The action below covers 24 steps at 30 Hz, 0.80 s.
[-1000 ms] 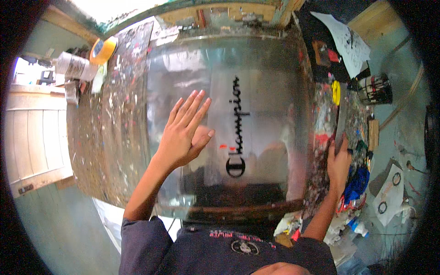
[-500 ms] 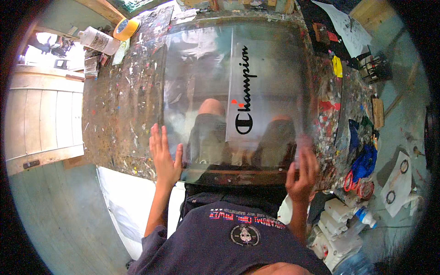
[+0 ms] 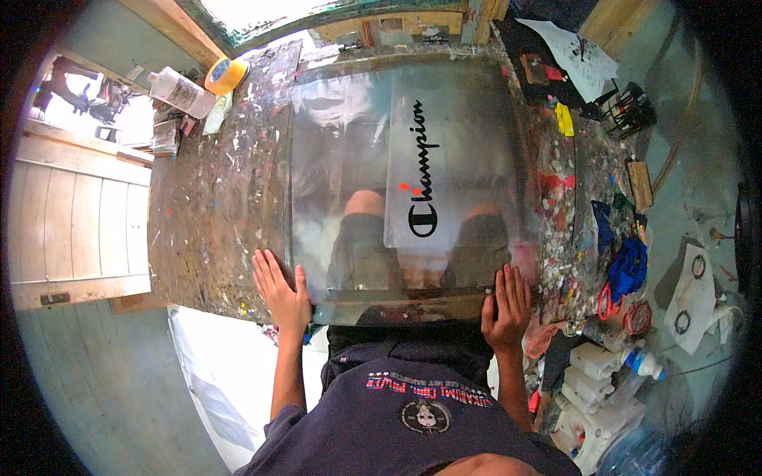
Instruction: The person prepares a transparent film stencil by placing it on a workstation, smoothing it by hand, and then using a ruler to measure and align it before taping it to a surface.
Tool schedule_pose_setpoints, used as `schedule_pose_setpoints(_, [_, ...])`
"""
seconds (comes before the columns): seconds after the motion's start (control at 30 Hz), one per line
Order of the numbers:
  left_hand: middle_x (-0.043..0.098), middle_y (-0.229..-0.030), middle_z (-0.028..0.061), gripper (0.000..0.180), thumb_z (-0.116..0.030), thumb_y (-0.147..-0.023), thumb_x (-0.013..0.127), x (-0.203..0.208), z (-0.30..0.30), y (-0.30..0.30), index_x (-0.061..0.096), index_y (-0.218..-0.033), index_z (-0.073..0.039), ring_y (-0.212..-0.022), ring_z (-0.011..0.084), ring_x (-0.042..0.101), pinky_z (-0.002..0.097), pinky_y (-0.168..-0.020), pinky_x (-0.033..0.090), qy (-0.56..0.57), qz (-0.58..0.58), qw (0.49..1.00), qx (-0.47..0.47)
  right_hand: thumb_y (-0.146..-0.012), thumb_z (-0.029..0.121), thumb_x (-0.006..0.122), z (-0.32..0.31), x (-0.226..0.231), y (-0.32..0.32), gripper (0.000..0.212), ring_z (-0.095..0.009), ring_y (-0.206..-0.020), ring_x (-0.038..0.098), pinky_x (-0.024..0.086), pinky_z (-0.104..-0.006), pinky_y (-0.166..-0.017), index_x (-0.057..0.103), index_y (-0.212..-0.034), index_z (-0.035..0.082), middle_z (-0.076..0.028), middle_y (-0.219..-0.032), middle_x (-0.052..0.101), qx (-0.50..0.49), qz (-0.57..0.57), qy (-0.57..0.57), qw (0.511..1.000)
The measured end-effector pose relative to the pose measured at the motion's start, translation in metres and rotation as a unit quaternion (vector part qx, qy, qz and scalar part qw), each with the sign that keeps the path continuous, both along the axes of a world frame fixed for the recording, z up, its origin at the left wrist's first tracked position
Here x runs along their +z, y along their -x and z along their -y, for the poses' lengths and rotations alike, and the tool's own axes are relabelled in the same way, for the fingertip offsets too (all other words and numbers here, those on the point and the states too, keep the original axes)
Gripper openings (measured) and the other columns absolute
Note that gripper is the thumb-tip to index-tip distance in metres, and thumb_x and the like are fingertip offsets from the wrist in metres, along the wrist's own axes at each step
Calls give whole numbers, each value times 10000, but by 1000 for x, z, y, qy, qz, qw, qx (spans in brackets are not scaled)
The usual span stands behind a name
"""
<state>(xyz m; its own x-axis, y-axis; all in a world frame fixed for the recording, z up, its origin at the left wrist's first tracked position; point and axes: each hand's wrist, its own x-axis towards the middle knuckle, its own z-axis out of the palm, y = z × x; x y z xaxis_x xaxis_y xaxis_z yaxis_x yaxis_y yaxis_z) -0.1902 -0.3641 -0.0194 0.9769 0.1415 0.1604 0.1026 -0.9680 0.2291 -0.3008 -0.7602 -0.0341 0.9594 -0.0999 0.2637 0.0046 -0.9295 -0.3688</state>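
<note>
Two flat hands [image 3: 279, 289] [image 3: 506, 305] press glossy clear sheet [image 3: 349, 143].

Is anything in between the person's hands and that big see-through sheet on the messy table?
No. The left hand and the right hand both rest right at the near corners of the clear sheet, touching its edge. Nothing visible lies between them and it on the paint-spattered table.

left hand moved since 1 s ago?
Yes. The left hand has come off the middle of the clear sheet and now lies at the sheet's near left corner, on the table edge.
</note>
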Motion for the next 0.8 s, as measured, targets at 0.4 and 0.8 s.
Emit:
schedule_pose_setpoints(0.4, [205, -1636, 235, 737, -387, -1004, 508, 0, 2, -1, 258, -1552, 37, -1533, 364, 151, 486, -1238, 108, 7, 3, 1000, 1, -955, 163, 500, 2, -4, 2, 496, -372, -1399, 456, 293, -535, -1182, 526, -1405, -41, -201, -1491, 495, 5, 23, -7, 1000])
schedule_pose_setpoints(0.8, [247, -1610, 262, 689, -399, -996, 531, 39, 5, -107, 340, -1528, -4, -1503, 408, 211, 518, -1211, 171, 12, 105, 989, -102, -942, 165, 505, 2, -6, 4, 490, -356, -1391, 471, 306, -530, -1178, 555, -1389, -29, -187, -1480, 514, -2, 25, 2, 1000])
